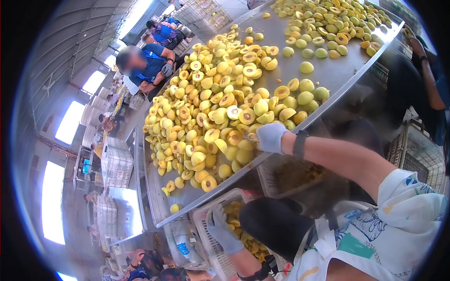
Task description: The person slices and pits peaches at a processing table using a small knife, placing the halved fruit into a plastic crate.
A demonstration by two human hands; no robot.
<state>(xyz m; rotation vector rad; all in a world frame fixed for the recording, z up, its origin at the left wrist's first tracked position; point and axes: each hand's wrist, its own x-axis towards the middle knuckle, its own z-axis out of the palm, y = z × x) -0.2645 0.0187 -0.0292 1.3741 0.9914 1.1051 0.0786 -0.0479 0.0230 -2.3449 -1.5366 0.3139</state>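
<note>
A grey-gloved hand, my right hand (272, 138), reaches over the near edge of a metal sorting table (270, 75). Its fingertips meet the edge of a heap of halved yellow-green stone fruit (197, 121). A blurred piece lies at those fingers, and I cannot tell whether it is gripped. Below the table edge, my left hand (222, 230), gloved too, hangs over a white plastic crate (208, 242) beside my knee. Its fingers are extended, with nothing visible in them. Fruit halves (236, 219) lie inside that crate. Several cut halves on the heap show brown pits or hollows.
Another fruit pile (334, 26) lies at the table's far end. One worker (147, 68) sits across the table; another person's arm (427, 75) is at the right. A crate holding a printed bag (184, 246) and an under-table crate (288, 179) stand nearby.
</note>
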